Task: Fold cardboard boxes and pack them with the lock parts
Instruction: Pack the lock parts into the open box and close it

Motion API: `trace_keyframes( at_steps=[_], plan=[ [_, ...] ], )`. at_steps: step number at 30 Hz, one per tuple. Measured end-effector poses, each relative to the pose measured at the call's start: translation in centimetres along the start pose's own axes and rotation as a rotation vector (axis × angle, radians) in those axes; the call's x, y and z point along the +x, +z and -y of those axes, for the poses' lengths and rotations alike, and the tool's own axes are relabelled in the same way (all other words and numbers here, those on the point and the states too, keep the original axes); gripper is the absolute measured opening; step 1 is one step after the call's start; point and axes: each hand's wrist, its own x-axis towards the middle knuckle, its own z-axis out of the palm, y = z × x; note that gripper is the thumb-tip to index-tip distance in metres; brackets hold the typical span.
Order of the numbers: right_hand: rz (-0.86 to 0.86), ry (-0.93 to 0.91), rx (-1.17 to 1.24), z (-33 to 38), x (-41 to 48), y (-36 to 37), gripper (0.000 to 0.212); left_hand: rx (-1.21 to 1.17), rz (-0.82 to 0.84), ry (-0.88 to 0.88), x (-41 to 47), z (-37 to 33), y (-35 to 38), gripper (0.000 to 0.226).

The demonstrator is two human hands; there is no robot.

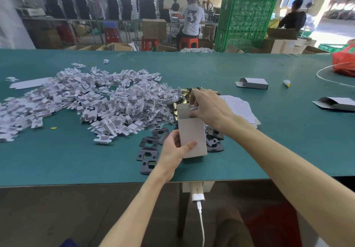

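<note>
My left hand (175, 149) grips the lower part of a small grey cardboard box (191, 131), held upright above the green table (76, 160). Its top end is open. My right hand (206, 107) is at that open end, fingers curled on a top flap. Dark metal lock plates (148, 153) lie on the table around the box. Brass lock parts (184, 95) and small bagged parts (153, 108) sit just behind it. Flat white box blanks (240, 106) lie under my right forearm.
A big heap of white folded inserts (76, 97) covers the table's left half. Two folded boxes (253, 83) (336, 103) lie at the right, with a red bag (345, 60) at the far right edge. People sit and stand beyond the table near a green crate (245, 22).
</note>
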Motion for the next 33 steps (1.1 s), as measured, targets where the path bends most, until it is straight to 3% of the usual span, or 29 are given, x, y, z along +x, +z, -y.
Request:
trace_keyframes(
  at_steps=[3, 9, 13, 16, 18, 21, 23, 30, 33],
  plan=[
    [0.033, 0.011, -0.012, -0.4, -0.2, 0.1, 0.020, 0.018, -0.006, -0.004, 0.1, 0.1, 0.0, 0.050],
    [0.087, 0.003, 0.015, -1.5, -0.8, 0.5, 0.031, 0.043, -0.019, -0.006, 0.1, 0.2, 0.0, 0.046],
    [-0.058, 0.021, 0.154, -2.7, -1.2, 0.6, 0.016, 0.037, -0.022, -0.003, 0.0, 0.2, 0.0, 0.049],
    [-0.148, 0.153, 0.143, -4.4, -1.5, 1.4, 0.011, 0.048, -0.023, 0.004, 0.0, 0.1, 0.0, 0.048],
    [0.002, 0.244, 0.101, -5.9, -2.1, 2.7, 0.014, 0.050, -0.028, 0.005, 0.0, 0.2, -0.1, 0.047],
    [0.261, 0.267, 0.104, -7.1, -4.0, 4.6, 0.043, 0.056, -0.034, 0.009, 0.0, 0.2, -0.1, 0.046],
    [0.270, 0.249, 0.045, -7.3, -4.9, 5.5, 0.053, 0.062, -0.033, 0.014, 0.0, 0.2, -0.1, 0.047],
    [0.192, 0.251, 0.121, -8.1, -4.7, 5.9, 0.024, 0.066, -0.031, 0.020, 0.1, 0.4, -0.2, 0.045],
    [0.072, 0.304, 0.211, -8.2, -4.3, 4.9, 0.016, 0.060, -0.033, 0.017, 0.1, 0.5, -0.2, 0.044]
  ],
)
